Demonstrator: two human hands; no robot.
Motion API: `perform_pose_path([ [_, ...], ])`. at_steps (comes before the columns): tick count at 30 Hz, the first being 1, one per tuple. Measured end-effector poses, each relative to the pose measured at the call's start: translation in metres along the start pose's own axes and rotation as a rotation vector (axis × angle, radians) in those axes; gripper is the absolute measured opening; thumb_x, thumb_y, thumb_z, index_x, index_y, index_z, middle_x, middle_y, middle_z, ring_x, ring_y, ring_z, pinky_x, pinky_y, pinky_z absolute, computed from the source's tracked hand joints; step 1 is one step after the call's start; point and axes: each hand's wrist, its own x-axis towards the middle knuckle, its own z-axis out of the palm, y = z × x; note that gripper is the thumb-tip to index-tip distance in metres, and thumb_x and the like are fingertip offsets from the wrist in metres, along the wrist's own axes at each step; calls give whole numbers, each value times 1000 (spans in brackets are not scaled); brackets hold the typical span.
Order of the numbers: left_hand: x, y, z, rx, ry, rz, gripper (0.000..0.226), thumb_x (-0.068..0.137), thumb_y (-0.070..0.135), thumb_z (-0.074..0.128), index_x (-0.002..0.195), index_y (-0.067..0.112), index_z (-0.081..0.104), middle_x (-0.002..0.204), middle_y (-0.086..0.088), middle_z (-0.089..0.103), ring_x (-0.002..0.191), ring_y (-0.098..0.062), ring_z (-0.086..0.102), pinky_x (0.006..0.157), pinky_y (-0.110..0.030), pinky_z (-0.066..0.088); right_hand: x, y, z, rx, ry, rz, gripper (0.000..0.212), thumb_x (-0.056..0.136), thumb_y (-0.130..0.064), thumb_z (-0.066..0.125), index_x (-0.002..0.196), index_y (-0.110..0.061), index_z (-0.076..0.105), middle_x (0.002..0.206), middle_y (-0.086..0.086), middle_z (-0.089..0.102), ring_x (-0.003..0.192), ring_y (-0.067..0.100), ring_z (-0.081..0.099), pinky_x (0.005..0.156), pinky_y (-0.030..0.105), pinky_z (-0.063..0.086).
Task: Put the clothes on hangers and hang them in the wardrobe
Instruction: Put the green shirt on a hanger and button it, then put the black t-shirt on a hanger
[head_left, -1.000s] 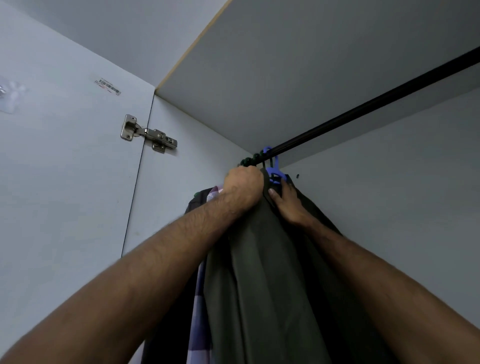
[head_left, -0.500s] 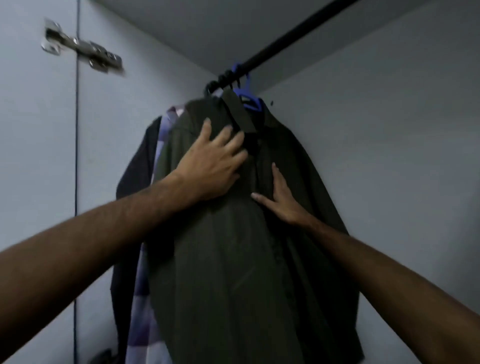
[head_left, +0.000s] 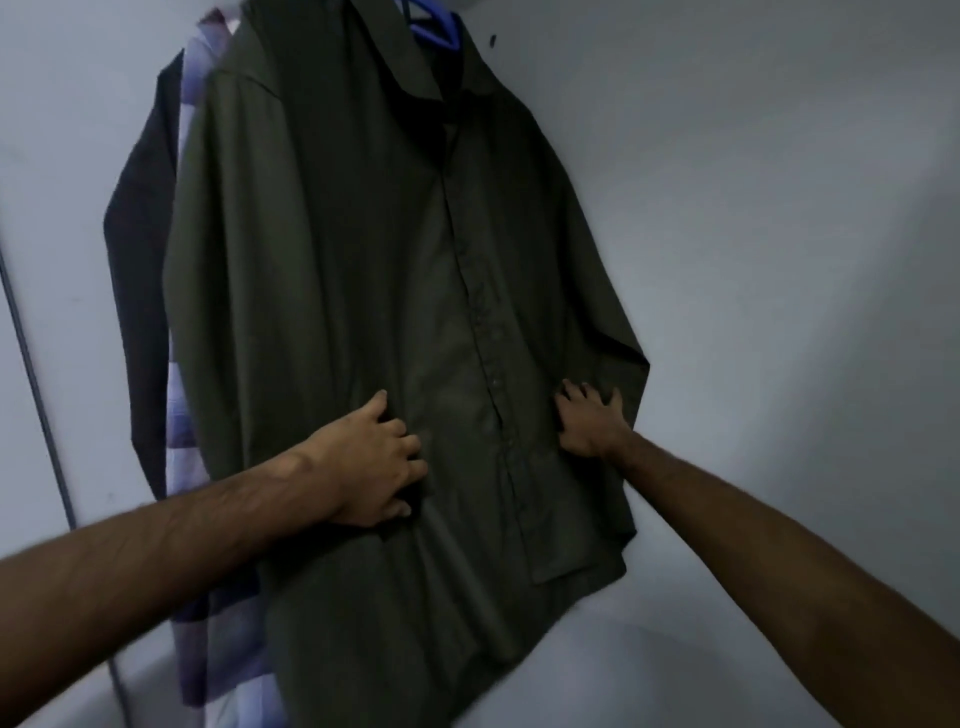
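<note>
Olive-green cloth fills the middle of the view: a shirt hangs on a blue hanger, of which only a bit shows beside the collar at the top edge. The shirt is buttoned down its front, and its hem hangs tilted, lower on the left than on the right.

Both hands lie on the shirt front at about the same height, on either side of the button line. The left hand rests against the cloth with its fingers bent and bunched at the fabric; whether they pinch a fold or only press cannot be told. The right hand lies flatter, fingers spread and pointing up, pressing the cloth just beside the hanging right sleeve.

Behind the shirt, to the left, hang two more garments: a pale purple checked shirt, touching the green one, and a dark one beyond it. A grey wardrobe wall stands behind and to the right. The door edge runs down the far left.
</note>
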Motion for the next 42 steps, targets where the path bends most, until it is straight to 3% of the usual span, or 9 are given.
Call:
perform_pose_path([
  [5,-9,25,12,-49,132,-41,55,99,55,38,142,21,45,145,-9,46,130,-32,48,116,-60,20,-32,-36,15,545,681,-173,67,100,-15,51,160,-12,22,168,10,18,152,27,23,125,47,20],
  [11,-28,45,36,-78,220,-164,50,91,53,49,118,15,67,126,-16,62,118,-37,59,112,-66,29,-79,-57,65,415,174,-347,62,104,-40,52,159,-23,30,164,2,31,146,20,34,119,40,30],
  [14,-45,77,60,-139,252,-145,48,93,51,40,108,16,69,110,-14,65,111,-36,62,114,-65,27,-118,-64,78,298,-60,-346,32,103,-45,51,120,-24,68,117,1,70,106,19,65,94,45,53],
  [16,-61,100,75,-195,249,-128,48,96,51,37,106,17,70,109,-12,66,112,-34,62,117,-64,23,-143,-77,75,283,86,-365,32,103,-45,49,109,-23,71,109,-2,71,100,18,66,89,43,55],
  [19,-91,124,88,-254,375,-221,50,102,46,37,134,15,61,146,-16,52,139,-33,46,121,-60,17,-183,-116,63,420,366,-484,48,100,-42,50,142,-20,54,150,1,51,133,19,51,110,37,45],
  [23,-153,143,99,-315,439,-451,61,105,44,37,158,14,29,166,-12,18,154,-30,18,121,-60,15,-231,-187,46,366,430,-673,71,99,-48,51,159,-15,30,168,7,20,154,24,24,124,42,24],
  [29,-286,190,140,-403,205,-688,69,104,46,36,161,12,16,168,-12,7,155,-31,8,120,-63,16,-304,-307,72,223,516,-817,78,95,-49,56,160,-16,30,170,10,14,157,35,9,121,67,11],
  [33,-409,227,158,-452,39,-835,69,105,49,34,160,11,16,168,-12,4,155,-31,4,120,-63,14,-373,-398,83,217,436,-936,86,95,-60,51,163,-17,20,171,8,5,158,31,2,121,67,-2],
  [42,-683,306,138,-441,-295,-1194,68,102,52,40,158,15,28,169,-5,8,156,-23,3,120,-63,12,-565,-603,79,463,98,-1380,84,100,-62,39,164,-17,6,172,5,-3,158,22,-9,123,64,4],
])
